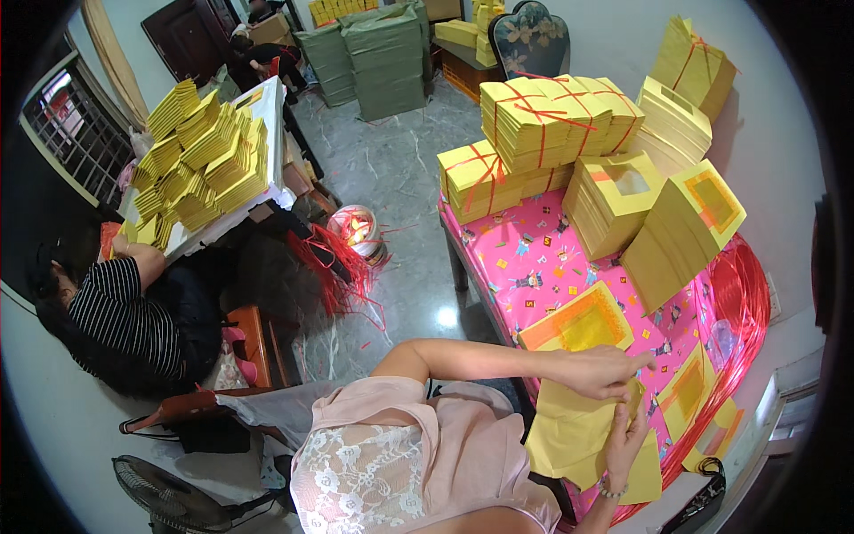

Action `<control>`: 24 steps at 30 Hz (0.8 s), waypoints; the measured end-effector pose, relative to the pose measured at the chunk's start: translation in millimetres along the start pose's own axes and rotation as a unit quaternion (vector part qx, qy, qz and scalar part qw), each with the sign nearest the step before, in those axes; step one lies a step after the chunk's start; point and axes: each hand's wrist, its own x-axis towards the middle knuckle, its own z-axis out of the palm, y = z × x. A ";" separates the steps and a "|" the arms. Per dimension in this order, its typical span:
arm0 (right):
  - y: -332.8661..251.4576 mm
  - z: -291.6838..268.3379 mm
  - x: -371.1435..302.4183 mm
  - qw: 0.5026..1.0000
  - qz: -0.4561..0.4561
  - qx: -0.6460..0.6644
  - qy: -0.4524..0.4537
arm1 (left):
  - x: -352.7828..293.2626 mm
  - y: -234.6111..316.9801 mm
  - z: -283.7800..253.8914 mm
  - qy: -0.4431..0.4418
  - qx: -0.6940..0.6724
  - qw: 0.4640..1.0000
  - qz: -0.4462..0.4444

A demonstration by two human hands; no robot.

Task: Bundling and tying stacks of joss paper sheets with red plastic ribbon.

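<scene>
A yellow paper sheet with creases lies at the near edge of the pink-covered table. My left hand reaches across its far edge, index finger stretched out and the other fingers curled down onto the paper. At the sheet's right edge, my right hand, with a bead bracelet at the wrist, pinches the paper close to the left fingertips. Just beyond my left hand lies a yellow piece with an orange printed panel. Another orange-panelled yellow piece rests to the right of my hands.
The pink patterned tablecloth carries tied yellow paper bundles and tall stacks. Red plastic cords hang along the right edge. At left, a seated person in a striped top works beside a piled table. A fan stands lower left.
</scene>
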 end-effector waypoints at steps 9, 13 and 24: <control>16.0 -16.5 28.5 0.987 -0.005 -0.037 0.158 | -22.0 -35.2 -33.5 0.131 -0.210 0.957 -0.153; 26.9 -10.1 35.8 0.980 -0.049 0.063 0.181 | -19.7 -27.0 -3.3 0.172 -0.432 0.858 -0.219; 42.1 -15.7 25.2 0.967 -0.033 0.133 0.215 | -11.3 -21.6 46.1 0.179 -0.355 0.884 -0.245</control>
